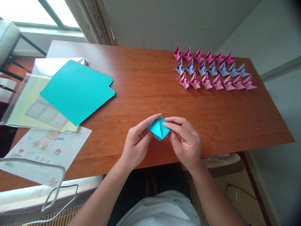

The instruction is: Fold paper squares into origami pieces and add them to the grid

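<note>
A small piece of folded turquoise paper [158, 128], diamond-shaped with a crease down its middle, is held over the near part of the table. My left hand [139, 138] pinches its left corner between thumb and fingers. On the other side, my right hand [185, 138] grips the right corner, with fingers on top and the thumb below. The fingers hide the outer corners and the underside. Beyond, at the far right, folded paper figures stand in three rows: dark pink ones [199, 56], blue-lilac ones [202, 68] and lighter pink ones [207, 81].
Turquoise paper sheets [77, 91] lie at the left on a clear plastic sleeve [16, 110] holding yellowish paper. Nearer is a white sheet with a bear print [70, 147]. A pale curved metal frame [61, 175] and cables [68, 201] are at the lower left. The wooden table [141, 84] meets a wall.
</note>
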Available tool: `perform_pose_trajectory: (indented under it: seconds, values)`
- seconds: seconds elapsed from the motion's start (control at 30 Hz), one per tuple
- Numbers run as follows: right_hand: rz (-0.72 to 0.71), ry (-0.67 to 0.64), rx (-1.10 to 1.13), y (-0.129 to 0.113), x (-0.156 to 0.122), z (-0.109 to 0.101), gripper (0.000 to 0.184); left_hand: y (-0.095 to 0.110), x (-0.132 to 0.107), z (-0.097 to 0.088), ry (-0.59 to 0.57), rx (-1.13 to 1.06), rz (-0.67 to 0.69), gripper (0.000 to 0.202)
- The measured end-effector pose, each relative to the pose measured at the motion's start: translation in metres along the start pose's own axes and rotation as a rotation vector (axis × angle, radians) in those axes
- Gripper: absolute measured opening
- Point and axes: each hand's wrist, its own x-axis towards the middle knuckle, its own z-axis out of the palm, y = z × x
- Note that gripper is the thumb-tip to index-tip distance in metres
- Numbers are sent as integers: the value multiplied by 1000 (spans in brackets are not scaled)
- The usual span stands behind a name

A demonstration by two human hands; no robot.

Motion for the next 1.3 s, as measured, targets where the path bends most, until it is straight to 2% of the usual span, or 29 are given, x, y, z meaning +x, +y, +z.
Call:
perform_pose_trajectory:
  seconds: [0.17, 0.27, 0.43, 0.53, 0.67, 0.73, 0.83, 0.9, 0.97, 1.13, 1.3]
  values:
    - [-45, -6, -58, 3, -2, -1, 46, 2, 1, -2, -13, -183, -134, 39]
    - [-118, -11, -149, 6, -4, -2, 50, 3, 0, -2, -34, -269, -138, 39]
    - [-153, -50, -149, 3, -6, -3, 50, 3, 0, 5, 15, -184, -155, 43]
    - [-39, -55, -10, -1, -5, -3, 40, 0, 1, 8, 22, -153, -139, 50]
    - [239, 32, 178, 0, -1, -4, 22, -3, 0, 7, 24, -130, -123, 64]
    - [337, -27, 242, 3, 1, -4, 18, -3, 0, 6, 3, -112, -125, 63]
    - [386, -130, 285, 7, 2, -3, 17, -2, 0, 6, -16, -99, -136, 63]
    - [386, -106, 276, 8, 2, -1, 16, 0, 1, 7, 4, -120, -151, 65]
    - [390, -55, 261, 8, 0, 1, 14, 2, 2, 7, 20, -157, -169, 61]
    - [358, 52, 232, 7, -3, 2, 8, 1, 2, 7, -64, -142, -196, 25]
    - [349, 32, 289, 7, 2, -2, 8, -1, 0, 7, -92, -86, -193, 18]
